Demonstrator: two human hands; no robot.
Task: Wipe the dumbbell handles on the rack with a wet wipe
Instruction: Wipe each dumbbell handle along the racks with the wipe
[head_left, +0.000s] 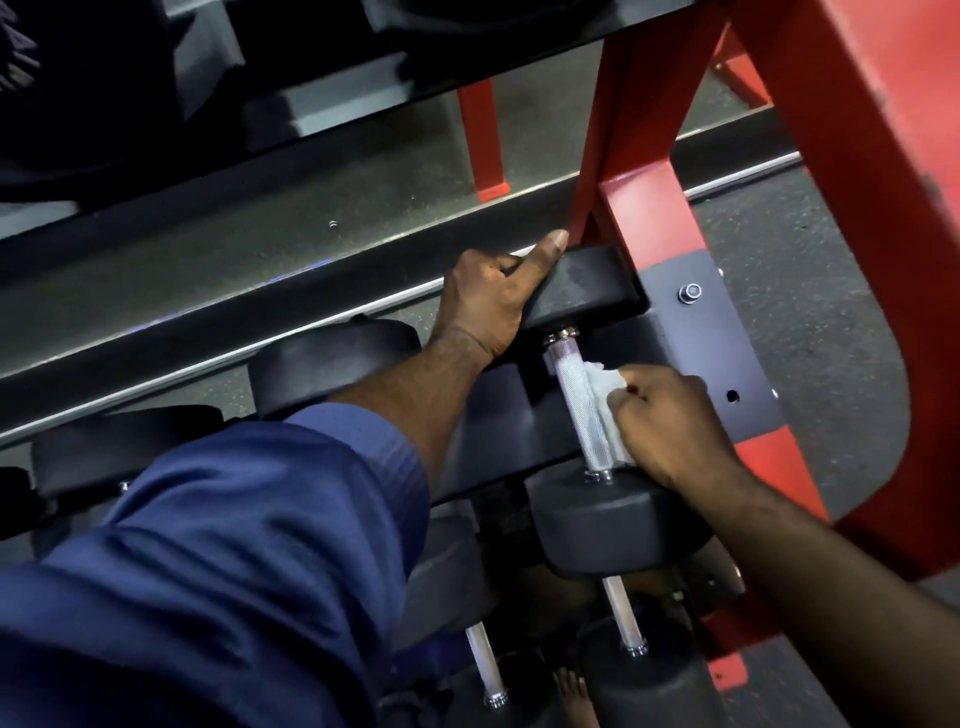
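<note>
A black dumbbell lies on the rack's middle shelf, its knurled silver handle (579, 402) running from the far head (584, 291) down to the near head (608, 525). My left hand (488, 301) grips the left side of the far head, thumb stretched along its top edge. My right hand (670, 426) holds a crumpled white wet wipe (605, 397) and presses it against the right side of the handle. Most of the wipe is hidden under my fingers.
The rack's red frame (649, 171) and grey bracket plate (691, 332) stand just right of the dumbbell. More black dumbbells (332, 364) sit to the left, and others with silver handles (621, 613) lie on the shelf below. A bare foot (574, 696) shows at the bottom.
</note>
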